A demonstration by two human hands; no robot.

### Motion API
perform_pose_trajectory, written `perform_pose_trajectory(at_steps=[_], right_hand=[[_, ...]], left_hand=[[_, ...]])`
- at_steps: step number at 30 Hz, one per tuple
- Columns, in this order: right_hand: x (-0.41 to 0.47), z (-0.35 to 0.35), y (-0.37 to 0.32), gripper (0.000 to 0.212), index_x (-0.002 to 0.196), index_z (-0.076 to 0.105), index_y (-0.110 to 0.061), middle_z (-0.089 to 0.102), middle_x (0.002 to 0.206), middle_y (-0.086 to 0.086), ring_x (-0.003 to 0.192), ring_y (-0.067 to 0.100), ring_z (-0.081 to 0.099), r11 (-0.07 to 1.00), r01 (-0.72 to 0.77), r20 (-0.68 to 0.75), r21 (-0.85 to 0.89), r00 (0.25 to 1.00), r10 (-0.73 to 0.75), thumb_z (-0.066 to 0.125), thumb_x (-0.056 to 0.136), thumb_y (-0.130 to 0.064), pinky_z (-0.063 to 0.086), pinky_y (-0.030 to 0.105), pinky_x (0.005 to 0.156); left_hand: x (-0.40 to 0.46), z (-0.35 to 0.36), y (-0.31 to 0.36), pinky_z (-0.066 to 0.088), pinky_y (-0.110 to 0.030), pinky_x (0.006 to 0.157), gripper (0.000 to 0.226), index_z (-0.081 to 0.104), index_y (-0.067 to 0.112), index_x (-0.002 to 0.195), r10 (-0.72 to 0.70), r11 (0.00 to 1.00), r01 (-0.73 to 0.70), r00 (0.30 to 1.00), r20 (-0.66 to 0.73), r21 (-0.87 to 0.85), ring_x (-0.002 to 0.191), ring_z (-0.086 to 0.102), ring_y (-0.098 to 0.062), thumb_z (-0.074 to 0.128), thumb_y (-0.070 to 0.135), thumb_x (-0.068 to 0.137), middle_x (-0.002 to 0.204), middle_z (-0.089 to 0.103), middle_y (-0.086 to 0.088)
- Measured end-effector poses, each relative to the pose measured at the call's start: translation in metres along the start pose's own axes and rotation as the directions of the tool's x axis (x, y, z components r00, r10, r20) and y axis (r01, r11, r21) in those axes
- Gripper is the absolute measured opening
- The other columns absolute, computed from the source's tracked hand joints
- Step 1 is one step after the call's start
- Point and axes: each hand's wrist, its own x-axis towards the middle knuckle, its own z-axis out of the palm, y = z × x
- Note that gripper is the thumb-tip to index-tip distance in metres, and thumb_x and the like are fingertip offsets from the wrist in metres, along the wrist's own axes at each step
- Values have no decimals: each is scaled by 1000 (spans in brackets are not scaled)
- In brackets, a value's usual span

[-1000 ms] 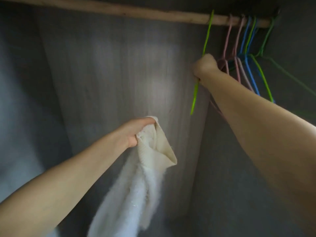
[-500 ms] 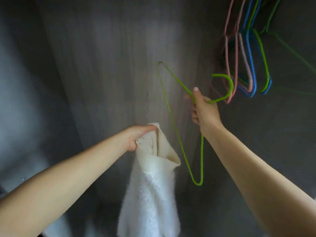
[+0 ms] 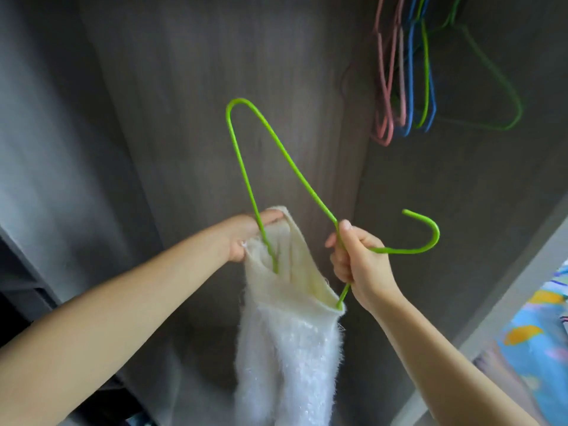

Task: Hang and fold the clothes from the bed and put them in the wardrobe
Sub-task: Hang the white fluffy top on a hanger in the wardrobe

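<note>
A fluffy white sweater (image 3: 285,348) hangs in front of the grey wardrobe back wall (image 3: 246,72). My left hand (image 3: 246,235) grips its neck opening at the top edge. My right hand (image 3: 356,262) grips a bright green wire hanger (image 3: 276,149) near its neck, with the hook pointing right. One end of the hanger is inside the sweater's opening, and the other end sticks up and to the left above both hands.
Several pink, blue and green hangers (image 3: 408,87) hang at the upper right inside the wardrobe. The wardrobe's pale side edge (image 3: 507,296) runs diagonally at right, with colourful blue fabric (image 3: 534,339) beyond it. Dark shelving (image 3: 27,287) sits at the left.
My right hand took the green hanger off the rail, brought it down and pushed one end into the sweater's opening. The view tilted down, so the rail is out of sight.
</note>
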Motion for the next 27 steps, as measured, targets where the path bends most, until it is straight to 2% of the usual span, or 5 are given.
perform_pose_trajectory(at_steps=[7,16,19,22,27], right_hand=[[-33,-39,-9,28,86,69,-41,31,41,-12,39,6,27,670,107,294,-735,940,173,44,99,-39,24,14,40],[-34,-52,-41,38,74,67,-33,35,38,-11,34,8,31,481,-103,148,-871,877,456,40,99,-39,28,15,35],[-37,-50,-42,43,68,66,-29,33,37,-11,32,10,31,392,-159,82,-906,843,532,39,99,-39,28,15,35],[-35,-41,-47,39,72,63,-21,31,40,-8,32,10,28,446,-271,54,-853,804,592,37,101,-29,24,14,36],[-20,-11,-50,25,75,49,-13,31,43,-7,31,6,23,602,-480,34,-638,763,645,37,96,-10,16,12,32]], left_hand=[[-10,-40,4,51,-32,36,20,60,13,73,-7,992,-27,961,-276,-122,40,63,-17,56,6,91,51,65,-5],[20,-11,-10,41,-16,38,36,55,9,50,137,989,-99,883,-448,107,42,57,-18,51,12,86,42,52,-4],[29,8,-17,36,-29,56,11,53,16,74,630,621,-126,668,-396,774,68,53,-24,62,13,81,68,55,-6],[28,33,-27,29,-30,54,21,42,21,75,800,320,-295,594,-90,900,60,47,-30,62,16,80,59,46,-1],[22,44,-30,36,-33,56,25,36,26,69,765,273,-422,640,72,864,62,49,-29,59,18,79,55,44,4]])
